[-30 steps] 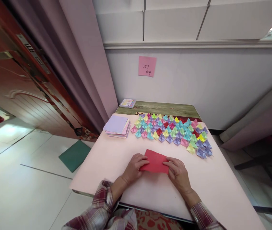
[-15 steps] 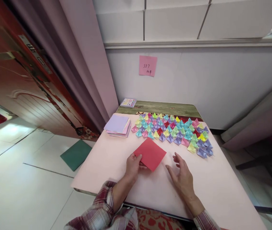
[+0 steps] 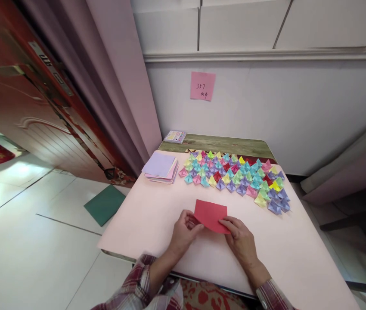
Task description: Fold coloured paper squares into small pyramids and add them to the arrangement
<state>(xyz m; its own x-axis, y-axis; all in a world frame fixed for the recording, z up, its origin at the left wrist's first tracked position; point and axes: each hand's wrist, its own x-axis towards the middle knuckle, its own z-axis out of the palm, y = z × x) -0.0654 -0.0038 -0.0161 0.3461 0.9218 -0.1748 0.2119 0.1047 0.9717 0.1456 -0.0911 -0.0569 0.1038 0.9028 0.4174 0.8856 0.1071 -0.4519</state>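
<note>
A square sheet of red paper (image 3: 211, 213) is held just above the near middle of the table, its lower edge bowed slightly. My right hand (image 3: 241, 240) grips the lower right corner, fingers on the upper face and thumb out of sight. At the lower left corner is my left hand (image 3: 185, 231), fingers curled and thumb along the paper's edge. Beyond the sheet lie rows of small folded paper pieces (image 3: 231, 174) in many colours. To their left sits a stack of coloured paper squares (image 3: 159, 165).
A pale pink sheet covers most of the table (image 3: 150, 219). At the far left corner lies a small printed packet (image 3: 175, 136). A green square (image 3: 104, 205) is on the floor at left. A pink note (image 3: 203, 86) hangs on the wall.
The red paper has turned from a diamond to a roughly level position. My right hand has moved left and taken its lower right corner. The view has shifted slightly.
</note>
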